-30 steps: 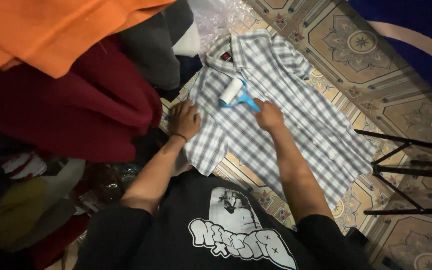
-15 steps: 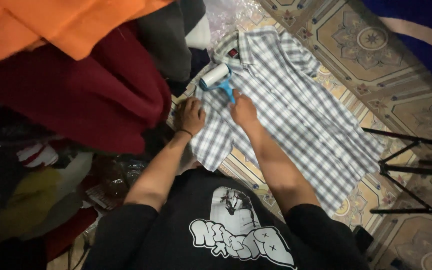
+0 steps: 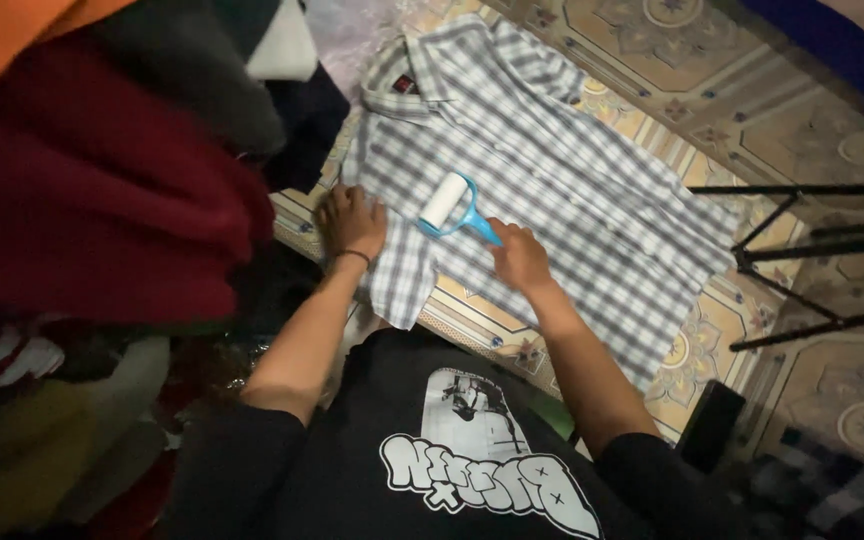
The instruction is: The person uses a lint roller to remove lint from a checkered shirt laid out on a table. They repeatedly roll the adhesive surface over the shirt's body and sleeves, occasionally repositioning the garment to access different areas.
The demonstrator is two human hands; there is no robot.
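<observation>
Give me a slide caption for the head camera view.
Right hand runs a blue lint roller over a plaid shirt while left hand presses it flat.

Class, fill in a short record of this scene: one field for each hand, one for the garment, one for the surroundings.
Left hand: left hand pressed flat on the shirt's sleeve
Right hand: right hand grips the blue handle of a lint roller
Garment: grey checked shirt spread flat on a patterned floor
Surroundings: piled clothes to the left, black stand legs to the right

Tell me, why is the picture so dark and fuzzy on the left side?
Head view: light falls mostly on the plaid shirt and lint roller; the clothes pile on the left sits in shadow, close to the camera and blurred; the corners darken.
</observation>
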